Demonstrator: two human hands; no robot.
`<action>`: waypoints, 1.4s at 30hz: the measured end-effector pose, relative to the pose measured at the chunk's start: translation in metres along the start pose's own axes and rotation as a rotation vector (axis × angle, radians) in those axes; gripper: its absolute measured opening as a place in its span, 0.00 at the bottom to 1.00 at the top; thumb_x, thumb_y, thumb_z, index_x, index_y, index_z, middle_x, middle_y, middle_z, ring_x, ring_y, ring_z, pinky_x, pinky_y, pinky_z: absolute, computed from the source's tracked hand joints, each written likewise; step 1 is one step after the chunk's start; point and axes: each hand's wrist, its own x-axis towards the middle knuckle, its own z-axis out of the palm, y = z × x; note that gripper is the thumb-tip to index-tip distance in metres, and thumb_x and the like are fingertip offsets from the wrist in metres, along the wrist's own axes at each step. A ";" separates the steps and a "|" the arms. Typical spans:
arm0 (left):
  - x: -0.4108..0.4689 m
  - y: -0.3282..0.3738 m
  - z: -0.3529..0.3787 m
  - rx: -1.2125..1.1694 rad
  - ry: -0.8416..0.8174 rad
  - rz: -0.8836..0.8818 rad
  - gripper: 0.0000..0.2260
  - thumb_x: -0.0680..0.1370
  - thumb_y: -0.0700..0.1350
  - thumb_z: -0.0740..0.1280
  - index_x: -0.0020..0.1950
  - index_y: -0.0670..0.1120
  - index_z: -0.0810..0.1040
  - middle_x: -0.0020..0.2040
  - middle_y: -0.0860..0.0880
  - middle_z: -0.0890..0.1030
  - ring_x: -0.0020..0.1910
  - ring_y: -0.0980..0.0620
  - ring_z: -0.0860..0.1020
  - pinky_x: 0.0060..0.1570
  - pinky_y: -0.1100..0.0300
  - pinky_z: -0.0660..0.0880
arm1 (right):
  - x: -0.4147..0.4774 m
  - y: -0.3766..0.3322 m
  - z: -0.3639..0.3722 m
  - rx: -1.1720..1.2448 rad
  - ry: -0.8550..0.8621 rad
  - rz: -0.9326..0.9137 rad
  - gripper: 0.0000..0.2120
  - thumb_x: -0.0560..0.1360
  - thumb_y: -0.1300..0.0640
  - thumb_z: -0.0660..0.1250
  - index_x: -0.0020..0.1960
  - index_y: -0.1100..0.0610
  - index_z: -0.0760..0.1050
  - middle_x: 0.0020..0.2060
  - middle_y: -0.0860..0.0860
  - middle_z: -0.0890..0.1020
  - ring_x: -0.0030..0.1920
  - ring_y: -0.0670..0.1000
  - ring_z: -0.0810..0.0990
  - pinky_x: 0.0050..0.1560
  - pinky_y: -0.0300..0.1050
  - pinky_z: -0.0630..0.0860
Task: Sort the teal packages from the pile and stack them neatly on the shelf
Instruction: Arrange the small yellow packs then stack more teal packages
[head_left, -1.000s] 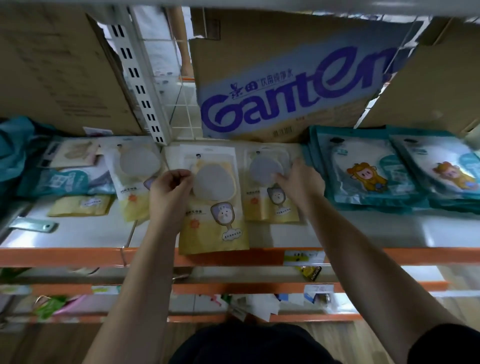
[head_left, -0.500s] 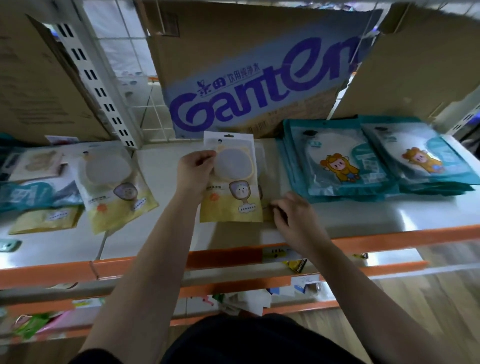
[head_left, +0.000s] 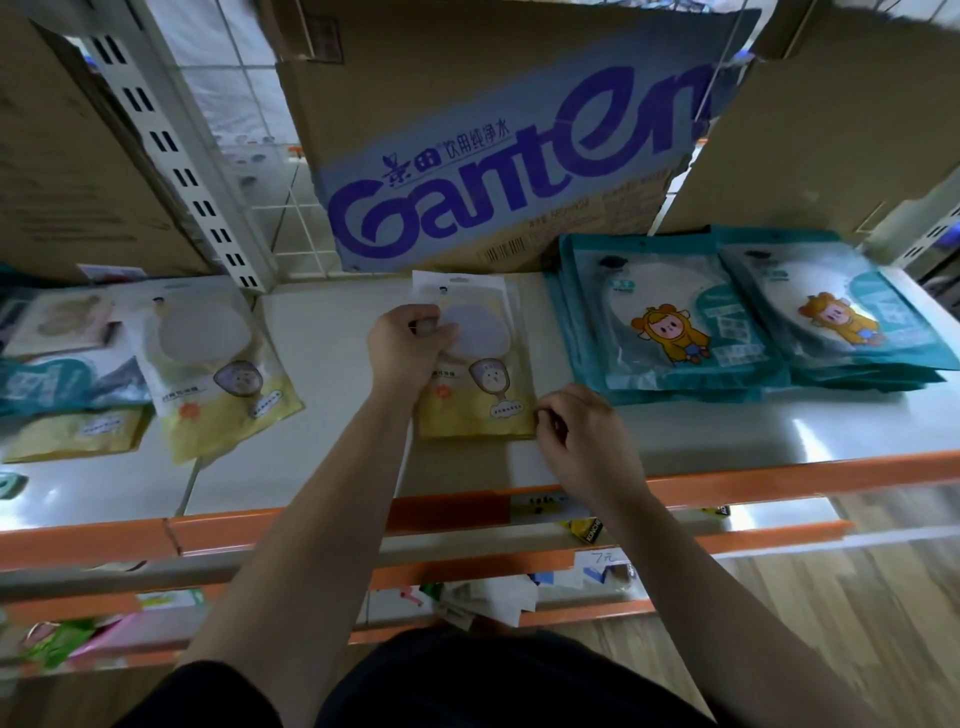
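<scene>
Since the left hand (head_left: 408, 343) has its fingers curled round the left edge of the yellow packets (head_left: 483, 410) in the middle of the shelf (head_left: 753, 436), thumb on the front, and the right hand (head_left: 576, 436) has its fingers bunched in a narrow pinch at the near right corner of the same bunch, I'd say the step here is squaring up the yellow ones so they're out of the way of the teal sorting. To do that well, I'd line up the corners with the right hand while the left steadies the top packet, then press the lot flat so nothing fans out, because these slippery bags probably slide off each other pretty easily. The teal packages (head_left: 670, 332) sit in two flat stacks on the right side of the shelf, side by side and touching, just right of the yellow bunch and below the big cardboard box (head_left: 467, 104). So watch the right elbow and don't shove the yellow stack into them; leave a clear gap. There's at least one more teal package (head_left: 36, 384) in the pile (head_left: 67, 332) at the far left, partly buried under other stuff. A loose yellow packet (head_left: 223, 374) lies tilted between that pile and the hands. My guess is that one wants gathering too before digging the teal one out.
</scene>
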 end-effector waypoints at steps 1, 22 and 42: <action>0.000 0.000 0.001 0.020 -0.003 0.013 0.18 0.71 0.47 0.75 0.60 0.45 0.81 0.56 0.48 0.82 0.53 0.51 0.79 0.53 0.59 0.76 | -0.001 0.000 -0.001 0.001 0.022 -0.008 0.03 0.75 0.64 0.67 0.43 0.61 0.78 0.38 0.53 0.79 0.37 0.51 0.77 0.36 0.46 0.76; -0.052 -0.017 -0.092 0.417 0.288 0.347 0.12 0.80 0.45 0.64 0.61 0.42 0.78 0.59 0.44 0.78 0.56 0.45 0.78 0.52 0.52 0.74 | 0.031 -0.037 0.014 0.240 0.099 -0.182 0.02 0.75 0.63 0.69 0.47 0.59 0.80 0.40 0.51 0.81 0.37 0.47 0.78 0.38 0.33 0.74; -0.041 -0.132 -0.341 0.428 0.441 0.216 0.11 0.80 0.44 0.65 0.59 0.40 0.79 0.54 0.43 0.81 0.54 0.44 0.79 0.53 0.50 0.74 | 0.127 -0.244 0.164 0.266 -0.182 -0.108 0.10 0.76 0.53 0.69 0.54 0.56 0.80 0.48 0.52 0.81 0.46 0.49 0.79 0.45 0.39 0.73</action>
